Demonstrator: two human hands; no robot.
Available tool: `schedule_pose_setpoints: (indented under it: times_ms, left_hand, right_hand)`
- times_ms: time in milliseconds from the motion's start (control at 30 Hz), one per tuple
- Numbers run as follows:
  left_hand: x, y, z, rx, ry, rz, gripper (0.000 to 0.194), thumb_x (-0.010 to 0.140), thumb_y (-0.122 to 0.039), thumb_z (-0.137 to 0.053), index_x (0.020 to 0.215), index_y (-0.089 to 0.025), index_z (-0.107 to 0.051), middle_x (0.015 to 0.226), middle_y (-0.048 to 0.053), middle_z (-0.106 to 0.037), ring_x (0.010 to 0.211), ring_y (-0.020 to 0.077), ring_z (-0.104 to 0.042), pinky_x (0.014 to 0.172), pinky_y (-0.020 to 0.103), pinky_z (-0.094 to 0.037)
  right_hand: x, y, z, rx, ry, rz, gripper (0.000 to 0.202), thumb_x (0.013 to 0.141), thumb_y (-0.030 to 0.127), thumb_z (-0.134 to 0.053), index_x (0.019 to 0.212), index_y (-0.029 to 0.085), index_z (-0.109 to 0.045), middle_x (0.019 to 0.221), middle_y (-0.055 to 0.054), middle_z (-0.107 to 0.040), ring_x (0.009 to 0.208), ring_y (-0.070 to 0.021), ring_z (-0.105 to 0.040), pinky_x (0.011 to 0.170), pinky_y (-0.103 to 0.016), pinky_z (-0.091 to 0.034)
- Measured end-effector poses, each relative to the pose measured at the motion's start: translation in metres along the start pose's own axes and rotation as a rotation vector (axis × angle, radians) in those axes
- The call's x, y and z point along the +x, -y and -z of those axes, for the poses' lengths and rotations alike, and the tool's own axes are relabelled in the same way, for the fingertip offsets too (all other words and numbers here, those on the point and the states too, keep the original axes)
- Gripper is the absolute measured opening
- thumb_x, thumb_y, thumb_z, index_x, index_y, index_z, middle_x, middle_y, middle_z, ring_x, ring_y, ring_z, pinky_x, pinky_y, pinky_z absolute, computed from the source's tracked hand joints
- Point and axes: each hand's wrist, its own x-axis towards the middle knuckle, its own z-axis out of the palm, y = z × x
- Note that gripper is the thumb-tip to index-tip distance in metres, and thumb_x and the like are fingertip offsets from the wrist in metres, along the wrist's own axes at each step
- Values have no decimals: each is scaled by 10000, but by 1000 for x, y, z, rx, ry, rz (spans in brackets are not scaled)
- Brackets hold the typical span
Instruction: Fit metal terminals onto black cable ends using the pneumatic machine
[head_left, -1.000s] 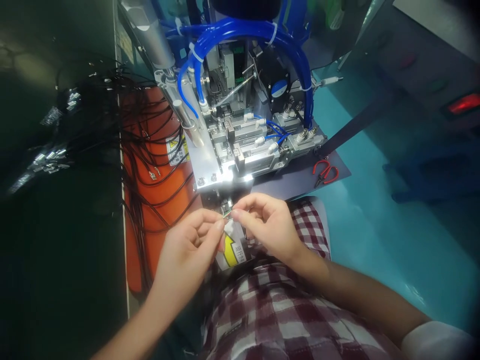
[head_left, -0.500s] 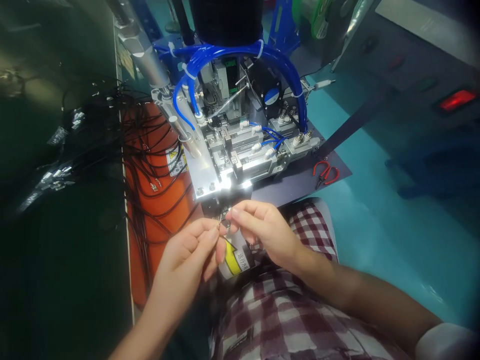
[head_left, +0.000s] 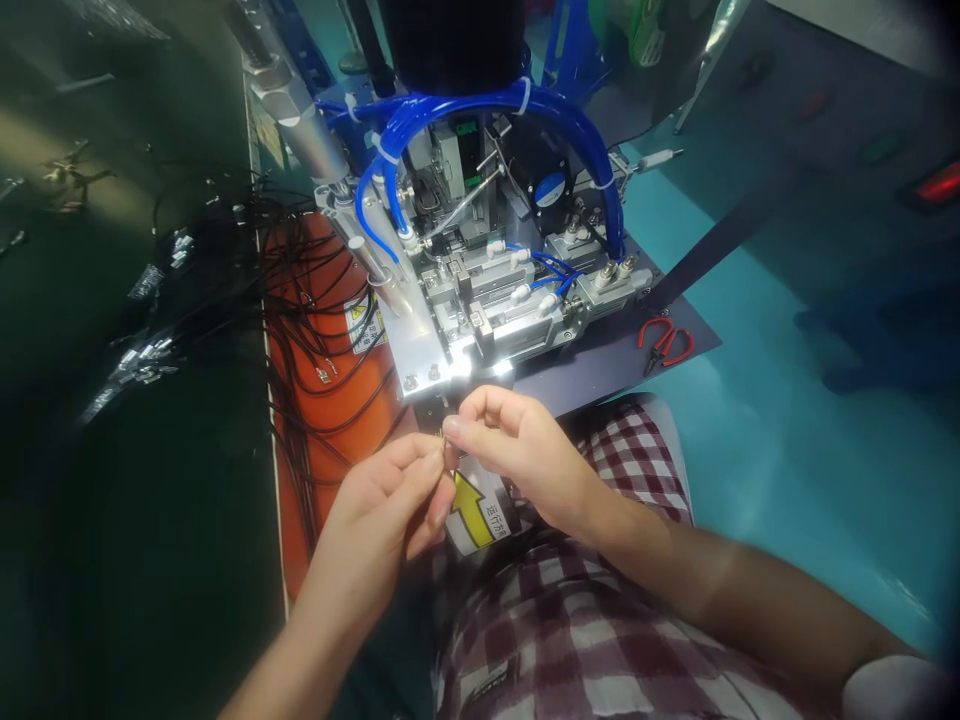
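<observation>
My left hand (head_left: pixel 386 500) pinches something tiny and thin between thumb and forefinger; it is too small to name. The fingertips of my right hand (head_left: pixel 517 445) are pressed together right beside it, and what they hold, if anything, is hidden. Both hands meet just in front of the brightly lit front edge of a metal machine (head_left: pixel 495 310) with blue air tubes (head_left: pixel 555 115). Below the fingertips is a white label with a yellow arrow (head_left: pixel 471 510).
Many black cables (head_left: pixel 300 400) with metal ends lie over an orange surface (head_left: pixel 337 400) and the dark green table (head_left: pixel 150 520) on the left. Red-handled pliers (head_left: pixel 664 347) rest on the grey plate at the right. A checkered cloth (head_left: pixel 600 620) covers my lap.
The view has shifted, so the machine and cables sit slightly further right. My right fingertips have moved left and closer to my left fingertips.
</observation>
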Motion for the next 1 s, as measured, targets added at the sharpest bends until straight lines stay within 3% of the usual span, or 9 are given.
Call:
schedule_pose_setpoints:
  times_ms: [167, 367, 533, 733, 900, 1000]
  left_hand:
    - [-1, 5, 1, 64, 0, -45, 334, 909, -436, -626, 707, -178, -561, 487, -70, -446, 420, 44, -270, 467, 205, -255]
    - [-3, 9, -4, 156, -71, -116, 327, 924, -471, -597, 765, -188, -562, 545, -69, -469, 441, 46, -293, 454, 192, -252]
    - [-11, 15, -11, 323, -154, -282, 265, 947, -405, -572, 782, -198, -580, 587, -45, -512, 525, 82, -447, 489, 185, -347]
    - [-14, 26, -17, 536, -293, -588, 129, 923, -263, -574, 875, -229, -689, 694, -13, -642, 573, 121, -573, 564, 218, -458]
    - [-10, 21, -13, 497, -235, -482, 119, 892, -321, -636, 924, -239, -717, 815, 9, -688, 656, 140, -615, 580, 218, -486]
    - [-8, 17, -13, 404, -216, -358, 149, 857, -363, -691, 899, -220, -701, 723, -8, -657, 575, 121, -577, 522, 209, -462]
  right_hand:
    - [-2, -5, 1, -26, -1, 22, 316, 672, 312, -858, 722, 175, -578, 684, 18, -664, 625, -100, -575, 572, -215, -453]
    - [-8, -6, 8, -126, -17, 8, 225, 709, 285, -815, 735, 160, -630, 540, 65, -547, 428, -49, -398, 399, -183, -305]
    - [-15, -6, 16, -131, 63, -31, 284, 720, 340, -812, 695, 167, -588, 488, 83, -492, 419, -53, -396, 415, -191, -328]
    - [-20, -14, 21, -37, 215, -122, 369, 757, 466, -776, 693, 160, -579, 489, 93, -477, 406, -35, -352, 424, -190, -291]
    - [-19, -3, 25, -164, 153, -124, 310, 764, 395, -772, 712, 163, -573, 462, 100, -461, 421, -49, -384, 425, -180, -300]
    - [-19, 3, 28, -285, 128, -129, 266, 764, 343, -767, 723, 168, -571, 487, 92, -482, 433, -60, -420, 407, -178, -302]
